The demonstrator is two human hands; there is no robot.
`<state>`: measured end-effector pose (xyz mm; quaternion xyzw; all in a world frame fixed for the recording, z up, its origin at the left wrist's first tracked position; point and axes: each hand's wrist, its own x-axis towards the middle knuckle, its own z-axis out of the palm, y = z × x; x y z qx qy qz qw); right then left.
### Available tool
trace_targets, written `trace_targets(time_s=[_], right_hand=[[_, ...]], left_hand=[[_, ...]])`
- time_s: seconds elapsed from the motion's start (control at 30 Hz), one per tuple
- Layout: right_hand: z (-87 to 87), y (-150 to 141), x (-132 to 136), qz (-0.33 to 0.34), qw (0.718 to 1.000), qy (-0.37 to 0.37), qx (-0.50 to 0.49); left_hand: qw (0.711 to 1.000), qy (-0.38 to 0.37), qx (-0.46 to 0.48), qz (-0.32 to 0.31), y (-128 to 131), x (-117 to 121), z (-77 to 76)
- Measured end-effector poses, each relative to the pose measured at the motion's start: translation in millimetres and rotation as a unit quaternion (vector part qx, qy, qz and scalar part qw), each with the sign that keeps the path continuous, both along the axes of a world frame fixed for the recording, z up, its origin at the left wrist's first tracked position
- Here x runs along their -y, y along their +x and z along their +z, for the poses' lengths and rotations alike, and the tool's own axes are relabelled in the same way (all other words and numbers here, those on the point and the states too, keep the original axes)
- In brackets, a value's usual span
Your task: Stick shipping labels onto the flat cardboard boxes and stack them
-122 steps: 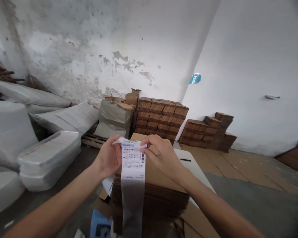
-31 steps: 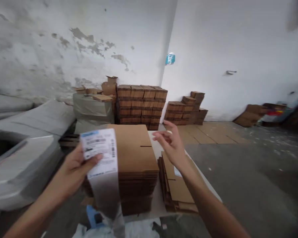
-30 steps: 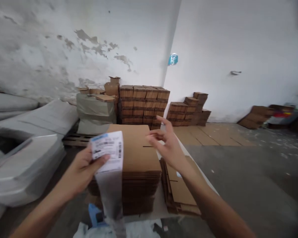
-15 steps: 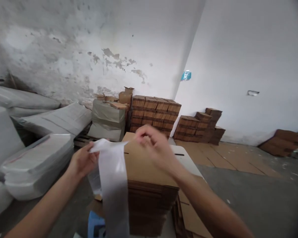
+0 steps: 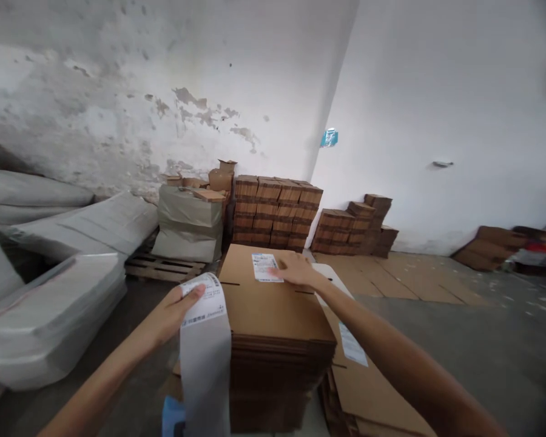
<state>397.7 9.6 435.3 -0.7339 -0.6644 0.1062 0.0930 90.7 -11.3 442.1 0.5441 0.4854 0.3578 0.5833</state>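
Observation:
My left hand (image 5: 182, 309) is closed on a strip of printed labels (image 5: 205, 364), thumb on top. The strip curls over at its upper end and hangs down in front of me. My right hand (image 5: 298, 270) rests its outstretched fingers on the right side of a single white label (image 5: 264, 267). That label lies on the top sheet of a tall stack of flattened cardboard boxes (image 5: 268, 312), towards its far edge.
At the right, a lower cardboard stack (image 5: 368, 388) carries another white label (image 5: 352, 345). Bundled cardboard (image 5: 277, 209) stands against the wall. White wrapped packs (image 5: 59, 297) and a wooden pallet (image 5: 164, 267) are to the left. Cardboard sheets (image 5: 391, 276) cover part of the floor.
My right hand has moved forward and down onto the stack, where a label now lies under its fingers. The strip in my left hand has dropped slightly, its printed side showing.

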Motion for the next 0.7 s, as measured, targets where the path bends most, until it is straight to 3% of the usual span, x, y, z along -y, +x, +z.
trace_targets(time_s=[0.13,0.23,0.33,0.43,0.53,0.6,0.7], right_hand=[[-0.5,35,39,-0.048,0.991,-0.046,-0.114],[-6.5,21,57,-0.045,0.997,0.049,-0.050],[-7.7,-16,57,0.035,0.998,0.055,0.017],[4.6,-44,54,0.157,0.987,-0.028,-0.035],[23.4,-41,59,0.212,0.969,-0.043,-0.120],[29.4,-22,65,0.165,0.971,0.019,-0.170],[19.9,15,73,0.014,0.979,0.114,-0.168]], left_hand=[[0.996,0.054,-0.064,-0.033,0,-6,-4.8],[0.989,0.094,-0.102,-0.060,1,-10,-7.2],[0.984,0.113,-0.125,-0.064,2,-12,-5.8],[0.981,0.108,-0.141,-0.072,1,-12,-2.3],[0.985,0.081,-0.134,-0.075,0,-9,2.3],[0.989,0.069,-0.119,-0.059,0,-5,5.4],[0.995,0.053,-0.076,-0.036,1,1,8.4]])
